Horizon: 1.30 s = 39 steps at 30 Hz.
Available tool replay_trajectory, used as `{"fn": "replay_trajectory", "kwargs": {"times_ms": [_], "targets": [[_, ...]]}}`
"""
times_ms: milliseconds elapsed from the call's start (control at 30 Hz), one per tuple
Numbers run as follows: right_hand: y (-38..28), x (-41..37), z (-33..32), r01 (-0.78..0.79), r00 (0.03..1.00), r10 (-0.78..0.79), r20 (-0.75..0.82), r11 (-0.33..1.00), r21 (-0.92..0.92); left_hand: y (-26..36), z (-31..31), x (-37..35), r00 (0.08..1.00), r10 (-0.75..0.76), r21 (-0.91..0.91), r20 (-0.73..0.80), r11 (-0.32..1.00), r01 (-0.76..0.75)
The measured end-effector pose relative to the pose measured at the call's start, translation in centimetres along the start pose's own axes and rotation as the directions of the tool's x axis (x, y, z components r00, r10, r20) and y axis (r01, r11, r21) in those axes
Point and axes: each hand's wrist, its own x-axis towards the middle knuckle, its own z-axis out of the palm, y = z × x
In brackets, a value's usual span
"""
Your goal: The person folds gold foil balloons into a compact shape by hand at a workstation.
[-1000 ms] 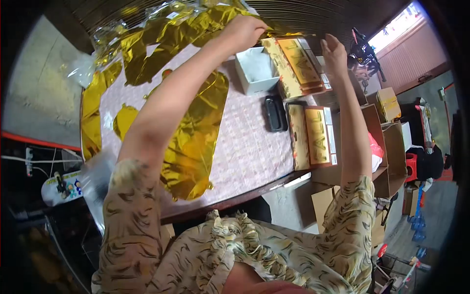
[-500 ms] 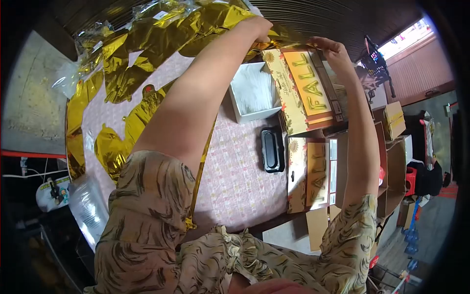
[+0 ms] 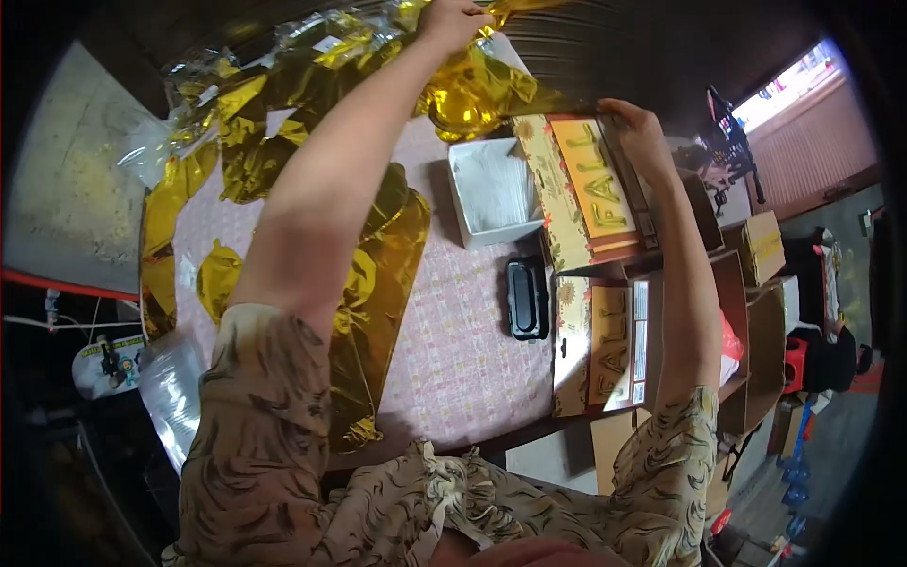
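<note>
At the top of the view, my left hand (image 3: 455, 23) is closed on gold foil, and a bright crumpled part of the gold foil (image 3: 463, 99) hangs beside it. My right hand (image 3: 635, 132) is raised above the "FALL" box, its fingers pinched at the end of a thin dark-gold strip of foil that stretches between the hands. Below the foil stands a white open box (image 3: 493, 194) of thin, clear-looking pieces. Two printed "FALL" boxes (image 3: 597, 194) (image 3: 609, 345) are to its right. A small black tray (image 3: 527, 298) lies on the pink checkered cloth (image 3: 463, 369).
More gold foil shapes (image 3: 392, 283) and clear plastic wrappers (image 3: 194, 80) spread over the table's left and far side. A clear plastic bundle (image 3: 175, 392) lies at the left edge. Open cardboard boxes (image 3: 763, 345) stand at the right. Dark ridged paneling (image 3: 605, 47) rises behind.
My left hand has moved up and left, pulling foil with it. My right hand has shifted slightly down in the view. More gold foil shows beside my left arm.
</note>
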Motion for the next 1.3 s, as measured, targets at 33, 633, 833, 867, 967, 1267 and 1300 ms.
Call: {"fn": "replay_trajectory", "kwargs": {"times_ms": [33, 633, 833, 867, 967, 1267, 1300], "targets": [[1.1, 0.6, -0.2, 0.061, 0.997, -0.062, -0.046, 0.998, -0.028, 0.7, -2.2, -0.3, 0.992, 0.112, 0.082, -0.058, 0.991, -0.107], [-41.0, -8.8, -3.7, 0.388, 0.919, -0.337, -0.204, 0.865, 0.319, 23.1, -22.8, -29.9, 0.599, 0.647, 0.472, -0.473, 0.759, -0.448], [-44.4, -13.2, -2.7, 0.375, 0.925, -0.331, -0.184, 0.868, 0.325, 16.1, -11.0, -50.7, 0.661, 0.316, -0.679, 0.681, 0.609, 0.409], [-44.4, -13.6, -2.3, 0.390, 0.920, -0.344, -0.186, 0.851, 0.351, 16.0, -8.0, -53.9, 0.576, 0.365, -0.678, 0.731, 0.478, 0.558], [-45.2, -15.0, -0.3, 0.383, 0.923, -0.318, -0.218, 0.819, 0.427, 17.8, -0.7, -57.1, 0.637, 0.453, -0.728, 0.623, 0.039, 0.684], [-38.5, -18.8, 2.1, 0.402, 0.912, -0.276, -0.304, 0.753, 0.521, 13.3, -7.4, -50.7, 0.939, -0.254, -0.741, 0.230, -0.671, 0.000], [-36.2, -18.3, 2.2, 0.368, 0.926, -0.235, -0.295, 0.727, 0.579, 12.6, -9.2, -50.2, 0.961, -0.257, -0.842, 0.098, -0.536, -0.057]]}}
